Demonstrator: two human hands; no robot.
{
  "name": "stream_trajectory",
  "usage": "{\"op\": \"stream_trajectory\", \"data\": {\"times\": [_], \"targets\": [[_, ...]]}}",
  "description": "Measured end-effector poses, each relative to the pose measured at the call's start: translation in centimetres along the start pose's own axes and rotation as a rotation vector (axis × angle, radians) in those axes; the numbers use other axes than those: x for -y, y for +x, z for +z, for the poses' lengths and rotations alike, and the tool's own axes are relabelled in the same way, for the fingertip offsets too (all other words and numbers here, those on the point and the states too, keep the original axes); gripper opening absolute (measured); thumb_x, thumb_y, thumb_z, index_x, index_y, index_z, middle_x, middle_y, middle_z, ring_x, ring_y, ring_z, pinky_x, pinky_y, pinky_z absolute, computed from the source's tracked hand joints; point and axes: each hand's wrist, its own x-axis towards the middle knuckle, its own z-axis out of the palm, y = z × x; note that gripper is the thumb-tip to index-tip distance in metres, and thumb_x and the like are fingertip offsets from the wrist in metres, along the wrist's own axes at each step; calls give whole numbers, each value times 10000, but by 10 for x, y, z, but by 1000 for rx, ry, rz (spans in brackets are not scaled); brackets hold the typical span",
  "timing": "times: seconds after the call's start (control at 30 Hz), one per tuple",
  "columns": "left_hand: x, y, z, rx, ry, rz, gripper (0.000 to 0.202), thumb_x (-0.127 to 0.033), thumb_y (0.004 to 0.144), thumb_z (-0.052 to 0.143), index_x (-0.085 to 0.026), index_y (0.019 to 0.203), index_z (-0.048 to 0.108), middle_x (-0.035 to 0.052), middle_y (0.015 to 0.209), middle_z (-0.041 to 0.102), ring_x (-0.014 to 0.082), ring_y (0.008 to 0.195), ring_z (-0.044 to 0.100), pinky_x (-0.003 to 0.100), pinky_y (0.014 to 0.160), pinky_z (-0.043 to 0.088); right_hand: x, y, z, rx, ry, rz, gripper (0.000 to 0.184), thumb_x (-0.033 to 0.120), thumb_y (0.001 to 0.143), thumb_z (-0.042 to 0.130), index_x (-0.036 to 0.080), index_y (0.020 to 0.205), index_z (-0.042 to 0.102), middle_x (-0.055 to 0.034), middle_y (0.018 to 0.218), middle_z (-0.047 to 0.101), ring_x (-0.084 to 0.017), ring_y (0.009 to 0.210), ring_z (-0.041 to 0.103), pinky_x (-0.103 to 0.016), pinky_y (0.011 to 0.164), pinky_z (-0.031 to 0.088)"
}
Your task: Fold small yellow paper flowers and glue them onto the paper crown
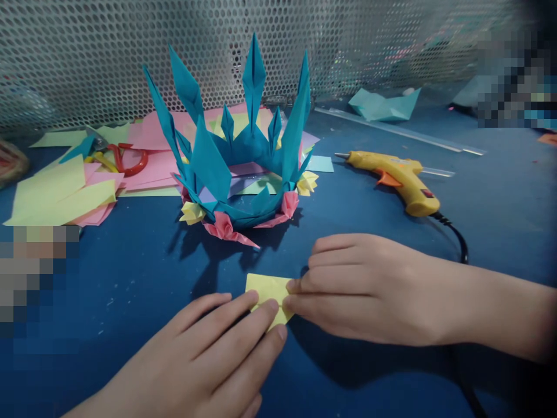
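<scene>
A small yellow paper (266, 290) lies flat on the blue table (130, 278) near the front. My left hand (209, 354) presses on its lower edge with the fingertips. My right hand (369, 287) comes in from the right and pinches the paper's right side. Just beyond the paper stands a teal origami crown (237, 157) with tall points, trimmed with pink and yellow paper flowers along its base.
A yellow glue gun (402, 180) lies to the right, its black cord (455, 235) running behind my right wrist. Loose coloured paper sheets (65, 191) and red-handled scissors (128, 159) are at the back left. A perforated metal screen (130, 52) closes the back.
</scene>
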Motion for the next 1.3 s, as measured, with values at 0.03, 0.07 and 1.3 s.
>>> {"op": "stream_trajectory", "data": {"times": [0.03, 0.07, 1.3], "targets": [[1, -1, 0, 0, 6, -14, 357, -183, 981, 302, -201, 1151, 616, 2, 1174, 670, 143, 1108, 559, 262, 1055, 302, 0, 0, 0, -4, 13, 15, 264, 121, 956, 405, 108, 997, 665, -47, 737, 656, -152, 626, 527, -304, 607, 410], [2, -1, 0, 8, 8, -34, 361, -181, 975, 298, -192, 1180, 595, 19, 1173, 663, 144, 1112, 553, 258, 1026, 331, 0, 0, 1, 0, 21, 29, 244, 130, 951, 421, 112, 1017, 655, -40, 739, 649, -147, 618, 522, -301, 604, 407], [2, -3, -3, 28, -194, -261, 383, -165, 907, 428, -198, 1270, 548, -5, 1296, 603, 119, 1219, 502, 218, 1094, 306, 10, 9, 19, -270, 334, 448, 82, 163, 868, 607, 155, 804, 658, -46, 791, 637, -127, 747, 601, -228, 685, 505]]}}
